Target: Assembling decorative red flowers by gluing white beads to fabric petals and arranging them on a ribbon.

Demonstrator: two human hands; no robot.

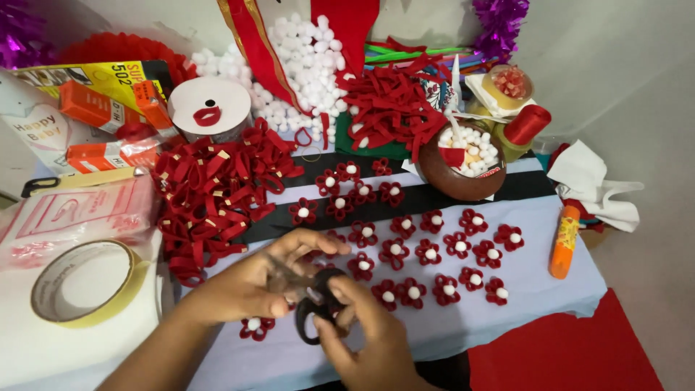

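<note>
Two hands: left hand (250,286), right hand (365,337). One pair of black-handled scissors (316,308). One orange glue stick (563,241). One tape roll (85,282). One brown bowl (452,177). Roughly two dozen red felt flowers (394,250) with white centres, too blurred for an exact count.

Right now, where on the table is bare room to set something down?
Free: the pale cloth right of the red felt flowers with white centres, below the orange glue tube, and the red sheet at the corner. Crowded: the pile of red felt loops on the left, and the brown bowl behind.
</note>
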